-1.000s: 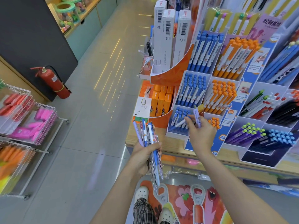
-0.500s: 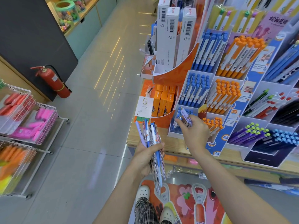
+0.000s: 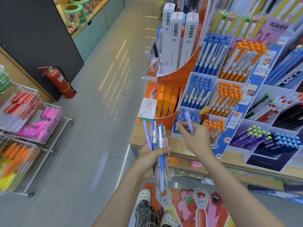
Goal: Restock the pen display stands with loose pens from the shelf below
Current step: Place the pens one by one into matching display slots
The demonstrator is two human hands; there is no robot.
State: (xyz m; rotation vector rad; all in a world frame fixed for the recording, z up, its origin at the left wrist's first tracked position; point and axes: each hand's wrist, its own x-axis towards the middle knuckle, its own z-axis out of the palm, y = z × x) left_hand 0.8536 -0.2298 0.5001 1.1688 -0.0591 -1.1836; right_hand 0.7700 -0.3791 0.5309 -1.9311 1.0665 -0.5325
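A bundle of slim blue, lilac and clear plastic pens (image 3: 158, 153) is held upright in the left hand (image 3: 151, 158), fingers wrapped around its middle. The pens are judged light, stiff and slippery, so a firm mid-barrel grip suits. To the right, a single lilac pen (image 3: 188, 122) is pinched by the right hand (image 3: 194, 136) over the near blue-pen compartment (image 3: 188, 119) of the tiered display stand (image 3: 226, 141).

Grey tiled floor (image 3: 91, 128), dark wall panel (image 3: 37, 30), red fire extinguisher (image 3: 60, 82), wire baskets (image 3: 24, 115)
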